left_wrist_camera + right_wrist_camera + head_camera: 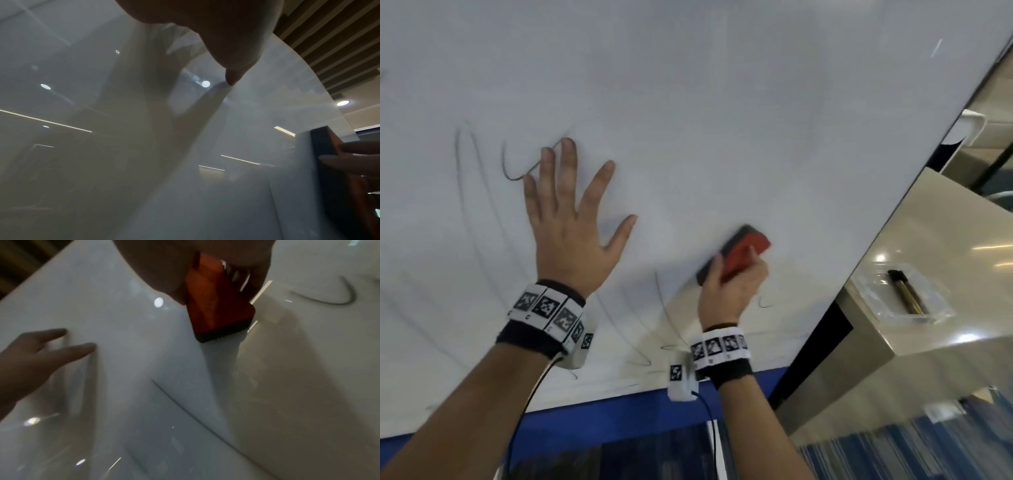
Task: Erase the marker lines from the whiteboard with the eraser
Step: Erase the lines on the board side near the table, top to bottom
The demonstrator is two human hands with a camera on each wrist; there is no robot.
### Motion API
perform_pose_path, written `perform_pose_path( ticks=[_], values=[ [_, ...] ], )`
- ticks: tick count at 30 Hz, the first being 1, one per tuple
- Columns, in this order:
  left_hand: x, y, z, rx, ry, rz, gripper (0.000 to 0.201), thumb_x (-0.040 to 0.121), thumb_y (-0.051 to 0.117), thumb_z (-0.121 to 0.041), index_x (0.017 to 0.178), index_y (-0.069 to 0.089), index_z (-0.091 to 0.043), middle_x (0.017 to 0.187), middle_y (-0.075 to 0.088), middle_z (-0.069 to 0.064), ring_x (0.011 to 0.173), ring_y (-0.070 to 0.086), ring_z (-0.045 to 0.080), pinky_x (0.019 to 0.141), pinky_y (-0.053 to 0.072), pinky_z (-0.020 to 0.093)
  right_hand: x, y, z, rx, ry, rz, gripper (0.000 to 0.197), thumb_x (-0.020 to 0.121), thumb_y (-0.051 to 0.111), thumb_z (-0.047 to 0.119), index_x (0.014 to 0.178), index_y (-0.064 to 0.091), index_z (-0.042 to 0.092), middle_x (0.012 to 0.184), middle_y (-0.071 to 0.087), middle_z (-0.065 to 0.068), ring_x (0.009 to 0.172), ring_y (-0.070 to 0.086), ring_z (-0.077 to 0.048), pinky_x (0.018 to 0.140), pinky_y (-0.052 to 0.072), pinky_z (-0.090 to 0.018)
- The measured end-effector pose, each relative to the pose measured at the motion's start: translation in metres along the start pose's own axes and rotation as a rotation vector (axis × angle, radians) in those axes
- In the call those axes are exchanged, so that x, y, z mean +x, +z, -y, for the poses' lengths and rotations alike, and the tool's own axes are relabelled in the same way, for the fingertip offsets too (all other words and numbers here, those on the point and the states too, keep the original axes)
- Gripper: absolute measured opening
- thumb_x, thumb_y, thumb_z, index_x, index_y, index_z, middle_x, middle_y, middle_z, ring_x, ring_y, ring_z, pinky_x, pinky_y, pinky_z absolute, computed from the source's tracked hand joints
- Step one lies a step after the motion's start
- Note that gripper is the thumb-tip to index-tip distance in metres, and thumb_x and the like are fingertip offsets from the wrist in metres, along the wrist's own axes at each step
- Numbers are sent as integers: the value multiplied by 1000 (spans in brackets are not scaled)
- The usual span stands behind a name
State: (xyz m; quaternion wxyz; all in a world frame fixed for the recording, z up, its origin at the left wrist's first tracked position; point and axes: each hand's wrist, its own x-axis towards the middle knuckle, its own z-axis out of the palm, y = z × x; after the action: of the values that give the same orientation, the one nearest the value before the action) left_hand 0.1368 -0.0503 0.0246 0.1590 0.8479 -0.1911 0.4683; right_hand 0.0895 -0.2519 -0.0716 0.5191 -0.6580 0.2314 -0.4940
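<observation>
A white whiteboard (722, 120) fills the head view, with thin dark marker lines (512, 171) at its left and lower part. My left hand (571, 219) lies flat on the board with fingers spread, covering part of a loop. My right hand (732, 287) grips a red eraser (743, 251) with a black felt face, pressed against the board at the lower right. The right wrist view shows the eraser (218, 305), a curved marker line (337, 296) to its right and a long marker line (185, 408) below. At the right edge of the left wrist view the eraser (327, 155) shows.
A blue strip (619, 407) runs along the board's lower edge. To the right stands a beige counter (945, 222) with a clear tray (904, 298) holding a dark marker (905, 291). Blue patterned carpet (928, 445) lies below.
</observation>
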Motion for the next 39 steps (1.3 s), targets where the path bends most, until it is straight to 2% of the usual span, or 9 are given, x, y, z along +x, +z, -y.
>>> perform_pose_path(
  ticks=[3, 7, 12, 17, 20, 26, 30, 34, 39],
  values=[
    [-2, -2, -1, -15, 11, -5, 70, 98, 60, -53, 157, 35, -24, 168, 13, 18, 156, 9, 39, 126, 10, 58, 4, -10, -11, -11, -90, 41, 50, 88, 74, 8, 130, 49, -3, 121, 44, -6, 111, 47, -17, 98, 40, -11],
    [0, -5, -2, -7, 2, 25, 71, 98, 60, -52, 158, 34, -25, 169, 10, 16, 157, 5, 35, 126, 8, 58, 32, -47, -70, -47, 147, -61, 56, 91, 68, 19, 136, 43, -3, 128, 47, -16, 117, 53, -37, 103, 47, -45],
    [-1, -9, -8, -6, -35, 50, 72, 98, 61, -51, 158, 32, -24, 169, 9, 18, 157, 5, 38, 125, 9, 61, 59, -62, -77, -9, 612, -253, 52, 96, 64, 12, 139, 36, 0, 138, 47, -33, 116, 58, -46, 98, 48, -44],
    [0, -10, -30, 24, -114, 104, 80, 93, 64, -49, 157, 28, -18, 167, 3, 26, 155, 2, 45, 126, 6, 58, 7, -11, -7, 55, 127, 22, 52, 90, 71, 6, 134, 44, -1, 129, 47, -13, 117, 51, -23, 100, 46, -26],
    [1, -11, -32, 26, -113, 107, 81, 94, 63, -53, 157, 28, -17, 166, 4, 28, 155, 3, 46, 126, 6, 57, 1, -14, -14, 24, 77, 115, 47, 86, 75, 7, 124, 48, 4, 122, 47, -7, 110, 49, -16, 97, 46, -23],
    [-1, -14, -24, 60, -97, 136, 82, 95, 62, -56, 160, 24, -24, 168, 2, 21, 157, 1, 40, 125, 10, 60, 32, -68, -97, -98, 798, -90, 29, 96, 65, 14, 111, 41, 10, 131, 55, -30, 116, 58, -43, 93, 43, -38],
    [-3, -11, -22, 60, -102, 126, 83, 95, 63, -56, 160, 23, -25, 169, 3, 20, 157, 2, 39, 125, 11, 60, 8, -42, -56, -94, 454, 30, 33, 95, 64, 6, 118, 45, -7, 126, 49, -27, 110, 48, -29, 92, 36, -31],
    [-3, -8, -20, 50, -82, 101, 83, 95, 62, -58, 161, 25, -24, 169, 5, 20, 157, 3, 39, 125, 10, 60, -38, -14, -21, -158, 42, 303, 28, 89, 73, 7, 100, 47, 9, 106, 45, -9, 89, 40, -13, 77, 34, -20],
    [-4, -7, -15, 82, -64, 128, 82, 95, 61, -60, 161, 25, -25, 170, 4, 16, 158, 3, 35, 125, 10, 61, -9, -34, -52, -102, 192, 85, 28, 89, 71, 4, 106, 48, 3, 110, 46, -16, 95, 36, -13, 90, 40, -31]
  ],
)
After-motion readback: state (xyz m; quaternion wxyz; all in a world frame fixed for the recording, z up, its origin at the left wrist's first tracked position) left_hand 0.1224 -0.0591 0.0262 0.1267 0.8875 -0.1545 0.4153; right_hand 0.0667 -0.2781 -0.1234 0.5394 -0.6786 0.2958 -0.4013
